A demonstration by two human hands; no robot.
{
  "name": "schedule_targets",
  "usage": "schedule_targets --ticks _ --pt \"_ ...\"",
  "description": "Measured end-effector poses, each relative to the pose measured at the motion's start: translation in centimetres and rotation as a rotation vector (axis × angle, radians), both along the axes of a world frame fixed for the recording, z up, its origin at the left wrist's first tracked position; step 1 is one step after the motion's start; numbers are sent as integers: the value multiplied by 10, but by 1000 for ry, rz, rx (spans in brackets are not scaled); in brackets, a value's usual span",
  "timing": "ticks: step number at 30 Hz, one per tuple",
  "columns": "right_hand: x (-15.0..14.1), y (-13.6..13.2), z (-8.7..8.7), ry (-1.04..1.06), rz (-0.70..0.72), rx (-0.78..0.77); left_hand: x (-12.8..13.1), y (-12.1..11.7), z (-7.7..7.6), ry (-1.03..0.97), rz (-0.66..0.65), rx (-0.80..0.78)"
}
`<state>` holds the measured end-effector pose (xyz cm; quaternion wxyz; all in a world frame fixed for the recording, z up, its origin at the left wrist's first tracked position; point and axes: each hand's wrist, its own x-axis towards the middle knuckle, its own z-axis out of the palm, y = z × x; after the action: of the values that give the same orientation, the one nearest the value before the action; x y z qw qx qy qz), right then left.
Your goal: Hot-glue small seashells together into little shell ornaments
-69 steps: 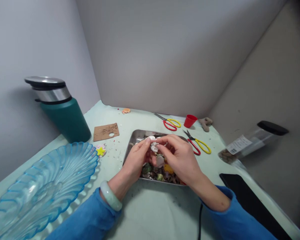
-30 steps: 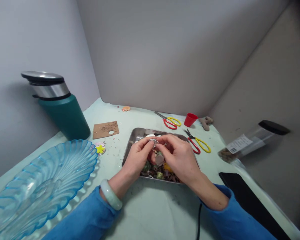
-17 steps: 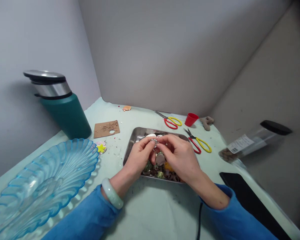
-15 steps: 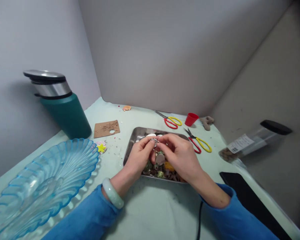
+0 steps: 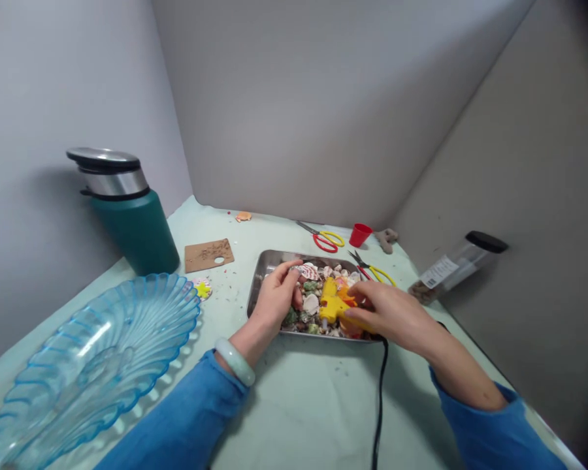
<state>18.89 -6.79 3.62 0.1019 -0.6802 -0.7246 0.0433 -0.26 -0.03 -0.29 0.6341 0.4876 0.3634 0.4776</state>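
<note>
Over the left part of a metal tray (image 5: 259,277), my left hand (image 5: 276,297) is closed in a pinch, with a red-and-white striped seashell (image 5: 308,270) at its thumb and fingertips. My right hand (image 5: 394,314) has its fingers round the handle of a yellow hot glue gun (image 5: 329,301), which lies over the tray's right half with its nozzle to the near side. A black cord (image 5: 381,398) runs from the gun toward me. Beneath both hands the tray is filled with shells and small stones; the hands hide part of them.
A blue scalloped dish (image 5: 102,352) and a green bottle (image 5: 137,228) stand at left, beside a brown card (image 5: 208,255). Behind the tray are scissors (image 5: 326,240), a second pair (image 5: 372,269) and a red cup (image 5: 360,234). A clear jar (image 5: 455,264) is at right.
My hands have moved apart. My right hand has gone right and down onto the glue gun, while my left hand stays over the tray with the shell.
</note>
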Motion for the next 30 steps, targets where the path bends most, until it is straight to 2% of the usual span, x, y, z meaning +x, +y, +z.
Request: schedule_targets --ticks 4,6,10,16,19,21,30 --pt "5 -13 -28 -31 -88 -16 -1 0 -1 -56 2 14" --pt "7 -15 -34 -8 -119 18 -1 0 -2 -94 -5 23" --pt "11 -14 -25 165 -97 54 -3 1 -2 -147 -29 -10" --pt "12 -4 -1 776 -108 220 -4 0 2 -154 -33 -70" --pt "4 6 1 987 -114 212 -4 -2 4 -146 -43 -82" --pt "-2 13 -2 1063 -50 167 -4 -2 5 -137 -49 -76" --pt "-11 19 -37 903 103 104 0 -1 -1 -182 -47 -75"
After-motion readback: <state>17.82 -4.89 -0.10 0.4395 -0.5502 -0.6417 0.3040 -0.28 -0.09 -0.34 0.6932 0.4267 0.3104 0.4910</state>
